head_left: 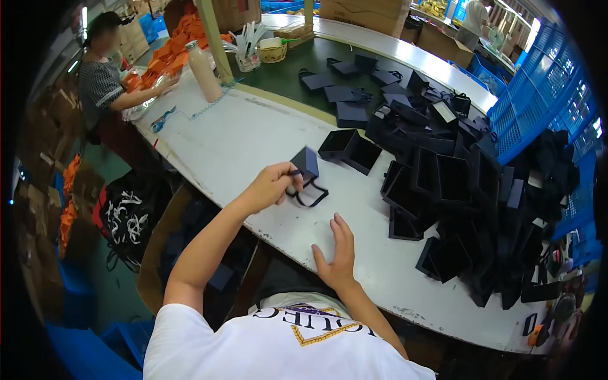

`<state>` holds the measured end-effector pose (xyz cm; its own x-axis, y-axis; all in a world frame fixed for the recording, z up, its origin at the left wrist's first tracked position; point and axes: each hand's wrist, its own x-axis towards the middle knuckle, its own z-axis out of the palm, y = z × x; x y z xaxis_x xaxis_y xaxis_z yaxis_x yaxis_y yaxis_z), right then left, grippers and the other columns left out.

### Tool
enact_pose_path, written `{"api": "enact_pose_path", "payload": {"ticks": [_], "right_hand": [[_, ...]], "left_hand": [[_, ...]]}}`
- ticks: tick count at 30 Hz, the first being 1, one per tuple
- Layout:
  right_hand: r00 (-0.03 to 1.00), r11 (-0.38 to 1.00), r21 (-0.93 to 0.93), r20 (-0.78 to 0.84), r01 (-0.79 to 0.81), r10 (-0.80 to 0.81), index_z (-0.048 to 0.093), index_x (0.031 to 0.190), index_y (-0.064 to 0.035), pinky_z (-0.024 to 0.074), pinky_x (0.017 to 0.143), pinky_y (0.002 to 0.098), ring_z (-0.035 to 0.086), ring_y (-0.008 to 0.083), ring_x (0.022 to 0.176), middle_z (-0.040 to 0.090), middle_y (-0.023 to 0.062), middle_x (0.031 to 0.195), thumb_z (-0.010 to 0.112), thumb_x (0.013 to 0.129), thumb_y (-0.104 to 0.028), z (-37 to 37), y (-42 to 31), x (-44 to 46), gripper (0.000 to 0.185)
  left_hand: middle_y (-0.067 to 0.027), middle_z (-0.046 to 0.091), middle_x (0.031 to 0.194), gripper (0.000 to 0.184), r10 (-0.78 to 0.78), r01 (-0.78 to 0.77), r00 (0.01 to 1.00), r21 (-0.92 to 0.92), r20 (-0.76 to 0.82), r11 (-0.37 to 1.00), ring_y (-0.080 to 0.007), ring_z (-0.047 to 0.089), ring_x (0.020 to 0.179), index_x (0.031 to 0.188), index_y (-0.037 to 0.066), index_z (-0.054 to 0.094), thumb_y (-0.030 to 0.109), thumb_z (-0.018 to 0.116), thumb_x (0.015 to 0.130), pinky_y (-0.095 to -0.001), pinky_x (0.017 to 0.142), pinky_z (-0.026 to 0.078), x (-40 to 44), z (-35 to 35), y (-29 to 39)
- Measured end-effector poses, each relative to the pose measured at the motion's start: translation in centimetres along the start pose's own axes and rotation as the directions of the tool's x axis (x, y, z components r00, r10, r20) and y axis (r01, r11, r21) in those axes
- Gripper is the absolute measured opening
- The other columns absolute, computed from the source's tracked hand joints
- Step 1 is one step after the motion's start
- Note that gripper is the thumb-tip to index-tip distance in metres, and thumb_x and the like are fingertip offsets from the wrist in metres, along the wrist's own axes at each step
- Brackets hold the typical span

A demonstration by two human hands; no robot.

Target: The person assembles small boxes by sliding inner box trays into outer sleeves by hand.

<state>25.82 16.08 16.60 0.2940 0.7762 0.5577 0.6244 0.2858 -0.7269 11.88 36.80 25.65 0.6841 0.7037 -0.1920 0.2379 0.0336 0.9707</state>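
Note:
My left hand (pixel 273 185) is closed at a small dark navy box (pixel 306 163), its fingertips at the box's near side. A black ribbon (pixel 311 197) loops out from beneath the fingers over the white tabletop (pixel 278 225). The fingers partly hide where ribbon and box meet. Lower and to the right, my right hand (pixel 337 254) is open over the table, thumb apart from the fingers, holding nothing. Just beyond the box lies an opened black box (pixel 349 151), its two hollow halves side by side.
A big heap of black boxes (pixel 443 177) covers the right side, against blue plastic crates (pixel 538 88). A bottle (pixel 204 73) and a basket (pixel 273 50) stand farther back. At the left, a person (pixel 104 82) works beside orange material (pixel 171 54).

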Motion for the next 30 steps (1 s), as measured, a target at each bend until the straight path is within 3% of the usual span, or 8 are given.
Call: {"api": "enact_pose_path", "payload": {"ticks": [6,13,15,20,24,26,27,30], "right_hand": [[0.992,0.996,0.085,0.122,0.008,-0.018,0.052,0.144,-0.0033,0.0464,0.110,0.0463,0.049,0.0440,0.139,0.037,0.0261,0.160,0.088,0.077,-0.019,0.9,-0.3,1.5,0.078],[0.917,0.867,0.359,0.326,-0.344,0.229,0.059,0.132,-0.0088,0.0494,0.104,0.0366,0.060,0.0276,0.126,0.061,0.0104,0.132,0.068,0.082,0.008,-0.8,2.5,2.8,0.054],[0.823,0.760,0.370,0.433,-0.534,0.367,0.056,0.134,-0.0085,0.0466,0.107,0.0342,0.059,0.0204,0.127,0.060,0.0068,0.130,0.063,0.081,0.015,-1.8,2.7,3.1,0.059],[0.842,0.606,0.612,0.500,-0.508,0.201,0.042,0.141,-0.0068,0.0455,0.112,0.0366,0.055,0.0283,0.136,0.060,0.0122,0.130,0.054,0.075,0.021,-2.2,3.1,3.3,0.073],[0.773,0.329,0.700,0.578,-0.634,0.260,0.048,0.137,-0.0056,0.0458,0.113,0.0398,0.049,0.0333,0.144,0.061,0.0140,0.133,0.055,0.075,0.021,-1.4,2.0,3.9,0.068],[0.754,0.198,0.735,0.584,-0.649,0.301,0.052,0.132,-0.0050,0.0451,0.114,0.0445,0.048,0.0364,0.144,0.064,0.0134,0.128,0.063,0.080,0.017,-1.0,1.2,4.6,0.057],[0.769,0.258,0.725,0.580,-0.638,0.269,0.054,0.131,-0.0046,0.0433,0.116,0.0443,0.047,0.0359,0.145,0.063,0.0143,0.131,0.061,0.079,0.017,-0.7,1.2,4.8,0.057],[0.819,0.594,0.599,0.540,-0.538,0.197,0.059,0.132,-0.0043,0.0376,0.120,0.0434,0.044,0.0345,0.148,0.060,0.0169,0.138,0.056,0.076,0.018,-0.2,1.4,5.7,0.060]], "left_hand": [[-0.0145,0.071,0.099,0.019,-0.184,0.347,0.915,-0.467,0.360,0.813,-0.0086,0.049,0.049,0.116,0.006,0.055,0.002,0.052,0.098,-0.0192,0.038,0.028,-4.7,4.6,2.0],[-0.0103,0.069,0.095,0.012,-0.149,0.151,0.987,-0.705,0.064,0.693,-0.0093,0.060,0.069,0.105,0.007,0.059,-0.001,0.056,0.096,-0.0250,0.057,0.049,-3.8,4.0,-1.7],[-0.0101,0.069,0.097,0.015,-0.158,0.098,0.987,-0.658,-0.032,0.747,-0.0102,0.062,0.070,0.106,0.006,0.058,-0.003,0.058,0.094,-0.0249,0.058,0.051,-4.1,2.8,-2.3],[-0.0095,0.070,0.104,0.023,-0.118,0.043,0.969,-0.320,-0.216,0.946,-0.0113,0.065,0.074,0.109,0.004,0.057,-0.002,0.065,0.088,-0.0239,0.067,0.055,-5.4,1.5,-4.9],[-0.0080,0.067,0.112,0.034,-0.082,0.114,0.984,-0.206,0.157,0.972,-0.0155,0.068,0.086,0.126,0.006,0.054,0.006,0.062,0.092,-0.0330,0.068,0.059,-6.2,2.7,-10.3],[-0.0093,0.065,0.122,0.040,-0.223,0.368,0.921,-0.528,0.319,0.765,-0.0179,0.069,0.099,0.134,0.009,0.049,0.008,0.059,0.095,-0.0348,0.078,0.060,-8.0,3.1,-7.4],[-0.0099,0.064,0.127,0.043,-0.258,0.482,0.872,-0.640,0.416,0.598,-0.0191,0.069,0.106,0.138,0.011,0.047,0.009,0.057,0.096,-0.0356,0.083,0.061,-8.6,3.2,-6.2],[-0.0103,0.062,0.131,0.055,-0.225,0.335,0.942,-0.648,0.250,0.684,-0.0223,0.068,0.113,0.151,0.014,0.037,0.014,0.053,0.098,-0.0383,0.095,0.060,-8.6,2.4,-7.9]]}}
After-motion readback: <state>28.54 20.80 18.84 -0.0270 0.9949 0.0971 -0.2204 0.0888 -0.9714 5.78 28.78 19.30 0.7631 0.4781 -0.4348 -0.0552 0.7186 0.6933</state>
